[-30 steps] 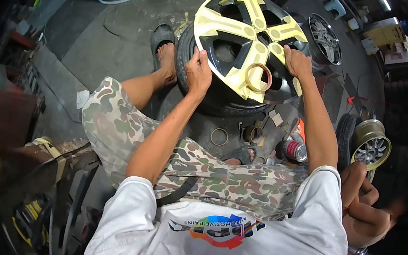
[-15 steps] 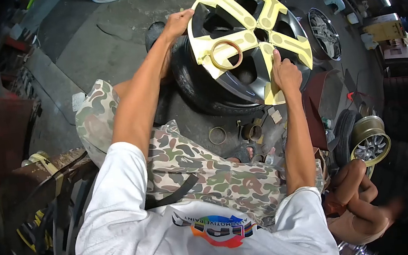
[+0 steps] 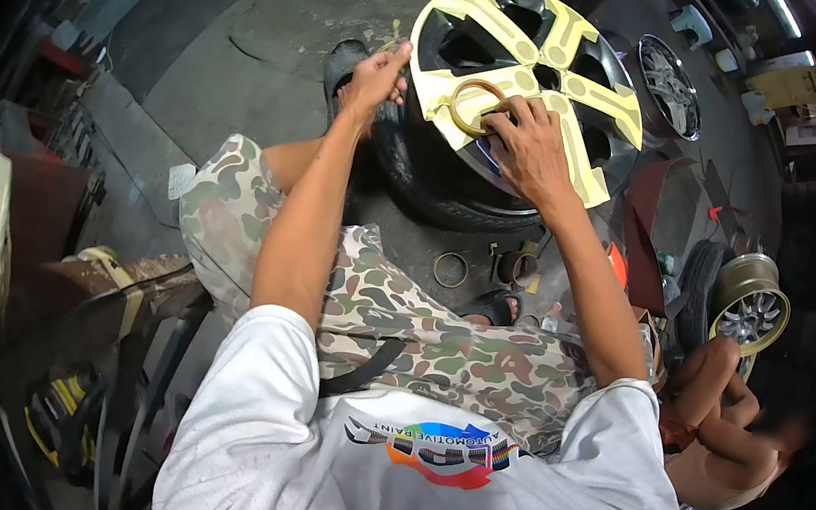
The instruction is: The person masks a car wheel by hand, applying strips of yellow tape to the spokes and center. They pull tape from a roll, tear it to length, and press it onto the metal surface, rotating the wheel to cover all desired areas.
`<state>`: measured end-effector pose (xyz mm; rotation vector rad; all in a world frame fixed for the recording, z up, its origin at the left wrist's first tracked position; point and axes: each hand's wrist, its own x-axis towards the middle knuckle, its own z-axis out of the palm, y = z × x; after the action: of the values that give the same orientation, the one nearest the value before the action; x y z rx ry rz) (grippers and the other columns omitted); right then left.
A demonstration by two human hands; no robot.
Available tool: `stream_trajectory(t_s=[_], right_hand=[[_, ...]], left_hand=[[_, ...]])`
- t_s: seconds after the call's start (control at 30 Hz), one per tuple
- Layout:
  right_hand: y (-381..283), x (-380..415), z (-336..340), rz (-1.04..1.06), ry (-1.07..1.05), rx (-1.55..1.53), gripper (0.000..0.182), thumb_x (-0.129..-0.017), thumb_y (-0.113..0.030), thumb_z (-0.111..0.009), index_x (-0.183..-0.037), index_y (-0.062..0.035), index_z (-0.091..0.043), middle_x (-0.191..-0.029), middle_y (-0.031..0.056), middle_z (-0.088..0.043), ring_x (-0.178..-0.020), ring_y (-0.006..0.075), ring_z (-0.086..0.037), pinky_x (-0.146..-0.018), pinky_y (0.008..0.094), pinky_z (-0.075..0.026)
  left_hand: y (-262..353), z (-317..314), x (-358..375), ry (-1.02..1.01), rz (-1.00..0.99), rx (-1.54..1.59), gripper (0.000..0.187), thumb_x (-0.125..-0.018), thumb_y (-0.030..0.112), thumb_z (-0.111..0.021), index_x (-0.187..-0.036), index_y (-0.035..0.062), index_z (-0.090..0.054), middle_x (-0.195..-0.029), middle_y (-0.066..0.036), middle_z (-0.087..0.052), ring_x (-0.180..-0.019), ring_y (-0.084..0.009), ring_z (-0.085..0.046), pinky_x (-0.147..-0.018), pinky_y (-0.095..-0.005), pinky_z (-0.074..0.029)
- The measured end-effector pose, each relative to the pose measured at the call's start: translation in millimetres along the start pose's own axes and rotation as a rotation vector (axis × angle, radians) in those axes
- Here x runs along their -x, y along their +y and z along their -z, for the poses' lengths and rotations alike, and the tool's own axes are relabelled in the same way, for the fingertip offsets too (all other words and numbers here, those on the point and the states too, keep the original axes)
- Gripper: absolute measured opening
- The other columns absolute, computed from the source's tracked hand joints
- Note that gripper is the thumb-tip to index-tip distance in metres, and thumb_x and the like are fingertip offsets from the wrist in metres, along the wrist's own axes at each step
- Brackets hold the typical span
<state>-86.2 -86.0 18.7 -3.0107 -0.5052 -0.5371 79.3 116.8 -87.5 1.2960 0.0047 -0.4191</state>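
Observation:
A wheel rim (image 3: 565, 86) with yellow masking tape over its spokes lies on a black tire (image 3: 408, 169). On the rim's near left part rests a tape roll (image 3: 478, 109), standing out as a ring. My right hand (image 3: 528, 146) is at the roll's lower right edge, its fingers bent and closed on it. At the rim's left edge is my left hand (image 3: 376, 81), thumb and forefinger pressed together; anything between them is too small to make out.
A tape ring (image 3: 450, 270) and another roll (image 3: 517, 268) lie on the floor near my feet. At right are a bare rim (image 3: 668, 87), a gold-edged rim (image 3: 748, 305) and a seated person (image 3: 718, 411). A yellow-black tool (image 3: 67, 420) is at lower left.
My right hand has moved left from the lower spoke to the tape roll. My left hand has come off the rim's edge slightly. The view has shifted, so the wheel appears farther right.

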Motion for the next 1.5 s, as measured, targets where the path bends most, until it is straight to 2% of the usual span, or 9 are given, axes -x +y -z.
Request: stream_trajectory(t_s=[0.1, 0.27, 0.5, 0.6, 0.8, 1.03, 1.13, 1.2, 1.5], right_hand=[[4.6, -2.9, -5.4, 0.04, -0.025, 0.062, 0.02, -0.082, -0.014, -0.074, -0.101, -0.0112, -0.067, -0.109, 0.0061, -0.06, -0.107, 0.0259, -0.056, -0.09, 0.041, -0.042], [-22.8, 9.6, 28.9, 0.057, -0.052, -0.125, 0.014, -0.087, -0.016, -0.073, -0.095, -0.0089, -0.064, -0.099, 0.0073, -0.059, -0.101, 0.0261, -0.056, -0.088, 0.0418, -0.042], [-69.5, 45.8, 48.3, -0.194, -0.18, -0.65, 0.018, -0.09, -0.015, -0.074, -0.092, -0.0002, -0.062, -0.081, 0.0116, -0.056, -0.073, 0.0291, -0.056, -0.072, 0.04, -0.043], [-79.4, 49.8, 43.7, -0.345, -0.18, -0.809, 0.024, -0.094, -0.017, -0.074, -0.091, 0.0035, -0.062, -0.076, 0.0101, -0.053, -0.065, 0.0188, -0.05, -0.062, 0.033, -0.042], [-98.0, 39.3, 50.7, -0.58, -0.111, -0.941, 0.029, -0.1, -0.019, -0.068, -0.083, 0.0039, -0.061, -0.068, 0.0068, -0.053, -0.061, 0.0126, -0.046, -0.058, 0.0312, -0.04], [-106.6, 49.2, 36.7, -0.535, -0.132, -0.887, 0.034, -0.098, -0.019, -0.069, -0.075, 0.0023, -0.056, -0.065, 0.0068, -0.05, -0.056, 0.0141, -0.043, -0.054, 0.0319, -0.038], [-108.9, 58.3, 38.6, -0.48, -0.095, -0.729, 0.034, -0.093, -0.013, -0.069, -0.071, 0.0024, -0.049, -0.065, 0.0113, -0.044, -0.053, 0.024, -0.041, -0.053, 0.0348, -0.036], [-104.7, 60.3, 44.4, -0.498, -0.09, -0.703, 0.034, -0.093, -0.014, -0.07, -0.071, 0.0022, -0.05, -0.064, 0.0112, -0.044, -0.053, 0.024, -0.041, -0.053, 0.0354, -0.036], [-70.8, 79.6, 39.3, -0.531, -0.142, -0.545, 0.032, -0.092, -0.019, -0.07, -0.072, 0.0018, -0.055, -0.06, 0.0123, -0.051, -0.051, 0.0248, -0.049, -0.053, 0.0375, -0.04]], left_hand=[[-0.3, 1.2, 20.5, -0.074, 0.057, -0.114, 0.044, -0.094, 0.052, -0.072, -0.09, 0.009, -0.066, -0.065, 0.005, -0.055, -0.05, -0.0026, -0.046, -0.05, -0.0195, -0.046], [-5.7, 4.1, 30.1, -0.155, 0.087, -0.103, 0.05, -0.093, 0.057, -0.07, -0.086, 0.0082, -0.065, -0.063, 0.003, -0.057, -0.048, -0.0038, -0.048, -0.052, -0.0215, -0.05], [-3.1, 11.7, 20.4, -0.156, 0.16, 0.028, 0.066, -0.104, 0.063, -0.045, -0.086, 0.002, -0.064, -0.063, -0.003, -0.06, -0.047, -0.01, -0.053, -0.056, -0.0287, -0.058], [-3.9, 9.0, 15.4, -0.169, 0.149, -0.038, 0.066, -0.103, 0.064, -0.047, -0.085, 0.0028, -0.064, -0.064, -0.003, -0.06, -0.047, -0.0098, -0.053, -0.057, -0.0285, -0.058], [2.6, 13.4, 4.6, -0.319, 0.128, -0.058, 0.045, -0.095, 0.047, -0.072, -0.092, 0.0015, -0.071, -0.066, 0.0, -0.061, -0.051, -0.0069, -0.056, -0.055, -0.0248, -0.056], [-1.6, 17.8, 14.3, -0.398, 0.182, -0.079, 0.041, -0.094, 0.044, -0.075, -0.098, 0.0028, -0.072, -0.07, 0.0, -0.064, -0.055, -0.0061, -0.059, -0.057, -0.0231, -0.058], [-3.5, 15.9, 21.1, -0.391, 0.154, -0.049, 0.044, -0.096, 0.045, -0.072, -0.101, 0.0012, -0.073, -0.069, 0.002, -0.061, -0.053, -0.0048, -0.054, -0.059, -0.0222, -0.055], [-3.2, 14.7, 23.0, -0.403, 0.141, -0.045, 0.043, -0.097, 0.045, -0.071, -0.1, 0.0014, -0.072, -0.069, 0.002, -0.061, -0.053, -0.0048, -0.054, -0.059, -0.0221, -0.055], [-6.2, 10.6, 25.9, -0.351, 0.069, -0.075, 0.045, -0.096, 0.046, -0.071, -0.087, 0.0018, -0.072, -0.065, 0.002, -0.06, -0.05, -0.0046, -0.054, -0.055, -0.0206, -0.053]])
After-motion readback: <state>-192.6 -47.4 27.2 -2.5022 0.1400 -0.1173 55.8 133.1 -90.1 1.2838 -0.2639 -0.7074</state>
